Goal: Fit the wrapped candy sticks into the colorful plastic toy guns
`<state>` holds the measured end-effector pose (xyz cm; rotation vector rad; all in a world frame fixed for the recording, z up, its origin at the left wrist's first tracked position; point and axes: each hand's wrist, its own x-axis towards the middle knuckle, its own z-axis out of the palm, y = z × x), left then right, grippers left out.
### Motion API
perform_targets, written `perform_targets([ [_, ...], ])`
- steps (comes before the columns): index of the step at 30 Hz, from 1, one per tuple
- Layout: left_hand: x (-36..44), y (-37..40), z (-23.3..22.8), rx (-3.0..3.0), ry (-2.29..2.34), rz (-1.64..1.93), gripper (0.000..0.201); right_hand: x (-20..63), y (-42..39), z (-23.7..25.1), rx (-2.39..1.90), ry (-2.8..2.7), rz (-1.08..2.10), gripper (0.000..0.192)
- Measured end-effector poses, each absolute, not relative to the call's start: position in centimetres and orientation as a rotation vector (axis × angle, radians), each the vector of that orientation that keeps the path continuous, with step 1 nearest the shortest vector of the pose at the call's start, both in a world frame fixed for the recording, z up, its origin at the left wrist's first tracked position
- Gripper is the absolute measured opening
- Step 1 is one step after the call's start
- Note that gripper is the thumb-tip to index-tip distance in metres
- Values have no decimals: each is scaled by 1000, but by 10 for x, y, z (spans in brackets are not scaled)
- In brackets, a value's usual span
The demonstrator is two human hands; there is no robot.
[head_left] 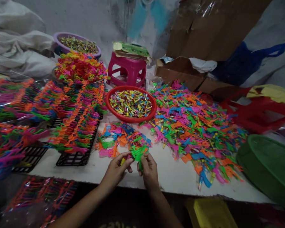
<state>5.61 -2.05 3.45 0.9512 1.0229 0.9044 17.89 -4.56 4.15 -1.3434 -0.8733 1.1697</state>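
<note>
Above the near part of the table, my right hand [149,171] grips a green plastic toy gun [137,152] between thumb and fingers. My left hand [118,167] is close beside it, closed with thumb against fingers on a small yellow piece [122,161], perhaps one of the little tubes; most of it is hidden. Just beyond the hands lies a small heap of colored toy guns [120,137]. Behind that heap a red basin [130,119] holds many small yellow, blue and red tubes. A large pile of toy guns [190,123] spreads to the right, with tubes among them.
Black plastic racks [73,159] packed with colorful plastic pieces fill the left. A purple basin [59,35] of tubes and a pink stool [127,68] stand behind. Cardboard boxes [180,69] are at the back right. A green tub [263,171] leans at the right edge.
</note>
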Motion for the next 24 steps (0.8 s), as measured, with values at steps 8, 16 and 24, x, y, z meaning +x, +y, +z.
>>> perform_targets([
  [8,49,-27,39,1086,1045,880,33,172,-42,31,-1395,-987,1037,23],
  [16,49,-27,43,1138,1065,879,28,168,-50,26,-1436,-1027,926,22],
  [24,48,-32,42,1169,1163,975,20,158,-54,35,-1553,-1192,678,14],
])
